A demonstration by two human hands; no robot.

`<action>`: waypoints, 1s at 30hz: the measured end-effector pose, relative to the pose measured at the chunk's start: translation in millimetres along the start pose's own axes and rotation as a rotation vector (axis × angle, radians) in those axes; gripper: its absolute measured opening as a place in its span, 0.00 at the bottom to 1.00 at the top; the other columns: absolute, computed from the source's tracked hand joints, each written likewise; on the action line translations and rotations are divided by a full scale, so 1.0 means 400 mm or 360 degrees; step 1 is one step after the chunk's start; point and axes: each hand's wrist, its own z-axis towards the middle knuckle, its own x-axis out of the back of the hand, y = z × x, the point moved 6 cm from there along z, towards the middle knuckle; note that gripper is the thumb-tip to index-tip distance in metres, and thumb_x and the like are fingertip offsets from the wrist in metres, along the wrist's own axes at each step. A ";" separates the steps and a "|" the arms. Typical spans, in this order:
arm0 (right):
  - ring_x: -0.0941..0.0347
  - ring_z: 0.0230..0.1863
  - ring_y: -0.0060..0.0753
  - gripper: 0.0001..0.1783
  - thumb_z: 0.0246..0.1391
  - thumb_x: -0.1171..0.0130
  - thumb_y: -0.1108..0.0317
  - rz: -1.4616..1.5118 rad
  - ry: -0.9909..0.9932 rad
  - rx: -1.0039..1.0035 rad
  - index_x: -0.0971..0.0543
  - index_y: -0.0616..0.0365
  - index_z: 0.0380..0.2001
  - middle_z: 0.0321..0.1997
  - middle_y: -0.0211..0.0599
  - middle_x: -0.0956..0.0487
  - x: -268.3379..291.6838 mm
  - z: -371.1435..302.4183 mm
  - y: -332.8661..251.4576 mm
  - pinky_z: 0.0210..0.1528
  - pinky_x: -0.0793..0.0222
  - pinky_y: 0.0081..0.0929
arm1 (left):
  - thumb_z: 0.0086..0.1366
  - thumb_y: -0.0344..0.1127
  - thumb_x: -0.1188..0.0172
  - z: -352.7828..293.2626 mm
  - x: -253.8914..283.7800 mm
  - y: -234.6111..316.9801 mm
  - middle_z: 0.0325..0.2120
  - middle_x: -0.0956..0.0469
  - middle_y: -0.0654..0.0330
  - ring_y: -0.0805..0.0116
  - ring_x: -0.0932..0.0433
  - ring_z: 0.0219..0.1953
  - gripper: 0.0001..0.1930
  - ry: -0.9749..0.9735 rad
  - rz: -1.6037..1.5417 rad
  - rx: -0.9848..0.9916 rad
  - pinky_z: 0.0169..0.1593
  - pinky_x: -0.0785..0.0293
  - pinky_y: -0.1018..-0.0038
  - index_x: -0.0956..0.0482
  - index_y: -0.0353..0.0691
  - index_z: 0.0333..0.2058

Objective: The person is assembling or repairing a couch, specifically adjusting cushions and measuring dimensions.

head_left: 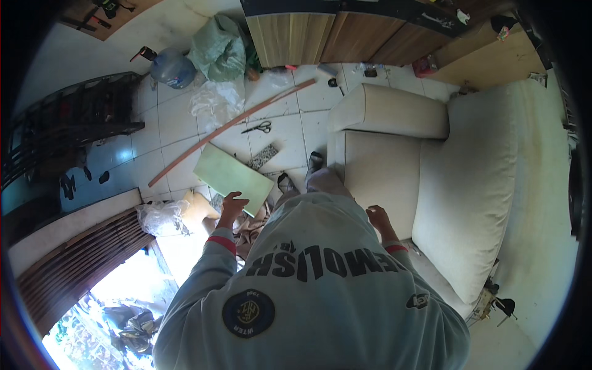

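Note:
My left hand (232, 207) is held out with its fingers apart and nothing in them. In the picture it overlaps the lower edge of a pale green foam slab (234, 176) on the tiled floor; whether it touches the slab, I cannot tell. My right hand (378, 217) hangs beside the beige sofa (382, 176), fingers loosely bent and no object visible in it. A pair of scissors (264, 127) lies beyond the slab. Near it is a speckled grey strip (264, 156), partly hidden by the slab. Brown cloth (250, 231) is bunched below my left hand.
A long reddish-brown strip (228, 126) crosses the floor. Clear plastic (219, 102), a green sack (217, 46) and a water jug (172, 69) are at the back left. A wooden cabinet (357, 37) stands at the back. A dark rack (74, 126) is at the left.

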 end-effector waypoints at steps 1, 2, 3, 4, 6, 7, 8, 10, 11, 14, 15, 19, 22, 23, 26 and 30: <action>0.20 0.46 0.48 0.20 0.55 0.40 0.55 0.0004 -0.0016 -0.0019 0.21 0.56 0.46 0.43 0.49 0.18 -0.012 -0.013 -0.015 0.51 0.25 0.40 | 0.49 0.33 0.30 -0.010 -0.004 -0.035 0.27 0.17 0.56 0.71 0.20 0.27 0.25 0.0020 0.0089 0.0143 0.32 0.23 0.74 0.21 0.39 0.49; 0.20 0.46 0.48 0.20 0.56 0.40 0.55 0.0173 -0.0153 0.0044 0.21 0.56 0.46 0.43 0.49 0.18 -0.032 -0.026 -0.038 0.51 0.25 0.39 | 0.50 0.35 0.32 0.004 -0.010 -0.096 0.32 0.17 0.53 0.68 0.19 0.30 0.23 0.0009 0.0169 0.0120 0.36 0.22 0.71 0.20 0.38 0.47; 0.20 0.47 0.47 0.20 0.56 0.40 0.55 0.0337 -0.0293 0.0122 0.21 0.56 0.47 0.44 0.49 0.18 -0.042 -0.028 -0.073 0.51 0.25 0.38 | 0.50 0.35 0.32 0.016 -0.019 -0.175 0.32 0.17 0.53 0.68 0.19 0.30 0.23 0.0011 0.0171 0.0139 0.36 0.22 0.71 0.20 0.38 0.47; 0.20 0.47 0.47 0.20 0.56 0.40 0.55 0.0331 -0.0315 0.0124 0.21 0.56 0.47 0.44 0.49 0.18 -0.041 -0.021 -0.097 0.51 0.25 0.38 | 0.51 0.36 0.33 0.024 -0.024 -0.240 0.34 0.17 0.52 0.65 0.19 0.33 0.22 0.0058 0.0133 0.0104 0.38 0.21 0.70 0.20 0.38 0.47; 0.20 0.46 0.47 0.21 0.57 0.39 0.55 0.0169 -0.0336 0.0082 0.22 0.56 0.48 0.44 0.50 0.18 -0.032 0.000 -0.136 0.50 0.25 0.37 | 0.64 0.31 0.42 0.027 -0.025 -0.311 0.27 0.18 0.54 0.69 0.21 0.24 0.16 0.0093 0.0264 -0.0023 0.27 0.24 0.73 0.24 0.36 0.51; 0.20 0.46 0.47 0.21 0.57 0.39 0.55 0.0168 -0.0330 0.0050 0.22 0.56 0.48 0.44 0.50 0.18 -0.012 -0.001 -0.127 0.50 0.25 0.37 | 0.64 0.31 0.42 0.019 -0.046 -0.261 0.27 0.18 0.54 0.69 0.21 0.24 0.16 0.0061 0.0268 -0.0019 0.27 0.24 0.73 0.24 0.36 0.51; 0.20 0.46 0.47 0.21 0.57 0.39 0.55 0.0119 -0.0241 -0.0007 0.22 0.56 0.48 0.43 0.50 0.18 0.030 -0.007 -0.121 0.50 0.25 0.37 | 0.66 0.33 0.46 -0.003 -0.081 -0.166 0.28 0.18 0.53 0.70 0.21 0.25 0.16 -0.0026 0.0041 0.0144 0.27 0.24 0.73 0.24 0.36 0.51; 0.20 0.47 0.48 0.20 0.56 0.39 0.55 0.0061 -0.0118 0.0031 0.22 0.55 0.48 0.41 0.51 0.17 0.084 0.005 -0.124 0.50 0.25 0.38 | 0.71 0.38 0.55 -0.014 -0.091 -0.054 0.29 0.17 0.52 0.71 0.20 0.26 0.18 -0.0035 -0.0098 0.0177 0.28 0.23 0.74 0.25 0.35 0.51; 0.20 0.46 0.49 0.20 0.56 0.40 0.56 0.0066 -0.0109 -0.0038 0.22 0.55 0.48 0.40 0.51 0.17 0.098 0.028 -0.093 0.50 0.25 0.38 | 0.70 0.37 0.54 -0.016 -0.095 -0.016 0.30 0.17 0.52 0.71 0.20 0.26 0.17 0.0008 -0.0122 0.0154 0.29 0.23 0.74 0.25 0.34 0.51; 0.21 0.46 0.51 0.19 0.56 0.40 0.55 0.0018 -0.0008 0.0077 0.21 0.54 0.46 0.40 0.50 0.17 0.173 0.086 -0.080 0.51 0.26 0.40 | 0.68 0.35 0.51 -0.016 -0.117 0.041 0.28 0.17 0.53 0.71 0.20 0.26 0.15 0.0142 -0.0310 0.0042 0.30 0.23 0.75 0.24 0.35 0.50; 0.21 0.46 0.51 0.18 0.57 0.41 0.55 0.0065 0.0014 0.0038 0.20 0.54 0.46 0.40 0.50 0.17 0.188 0.118 -0.075 0.51 0.26 0.40 | 0.67 0.33 0.49 -0.017 -0.116 0.047 0.25 0.17 0.55 0.71 0.20 0.25 0.14 0.0205 -0.0464 -0.0071 0.29 0.24 0.75 0.23 0.37 0.48; 0.23 0.49 0.51 0.19 0.59 0.43 0.54 0.0080 0.0204 -0.0209 0.21 0.55 0.47 0.47 0.49 0.19 0.241 0.163 -0.027 0.53 0.28 0.40 | 0.64 0.33 0.43 -0.033 -0.171 0.121 0.27 0.16 0.54 0.71 0.20 0.28 0.15 0.0003 -0.0439 -0.0141 0.31 0.24 0.74 0.23 0.37 0.49; 0.20 0.41 0.43 0.20 0.59 0.41 0.58 -0.0457 0.0440 0.0554 0.22 0.59 0.49 0.46 0.50 0.19 0.223 0.144 -0.071 0.46 0.24 0.34 | 0.59 0.35 0.35 -0.025 -0.174 0.085 0.26 0.17 0.57 0.71 0.21 0.26 0.19 -0.0052 0.0280 -0.0724 0.31 0.24 0.74 0.23 0.37 0.48; 0.23 0.50 0.48 0.20 0.58 0.40 0.60 0.0061 0.0350 0.0362 0.23 0.58 0.50 0.51 0.53 0.23 0.214 0.127 -0.159 0.51 0.25 0.38 | 0.57 0.36 0.34 -0.018 -0.152 -0.013 0.25 0.18 0.59 0.69 0.22 0.25 0.20 -0.0054 0.0066 -0.0342 0.34 0.24 0.72 0.23 0.38 0.48; 0.35 0.62 0.52 0.26 0.53 0.38 0.62 -0.0269 0.0785 0.0529 0.27 0.50 0.57 0.61 0.50 0.32 0.338 -0.004 -0.516 0.65 0.41 0.51 | 0.56 0.33 0.40 -0.038 0.027 -0.400 0.36 0.20 0.49 0.55 0.20 0.38 0.08 0.0162 -0.0170 -0.0260 0.38 0.21 0.67 0.18 0.42 0.35; 0.42 0.68 0.54 0.31 0.52 0.39 0.52 -0.1012 0.1827 0.0142 0.29 0.45 0.60 0.66 0.44 0.34 0.666 -0.206 -0.389 0.70 0.58 0.60 | 0.64 0.38 0.45 -0.120 -0.055 -0.212 0.36 0.20 0.53 0.55 0.20 0.39 0.09 -0.0447 0.1389 -0.0592 0.40 0.23 0.63 0.18 0.42 0.35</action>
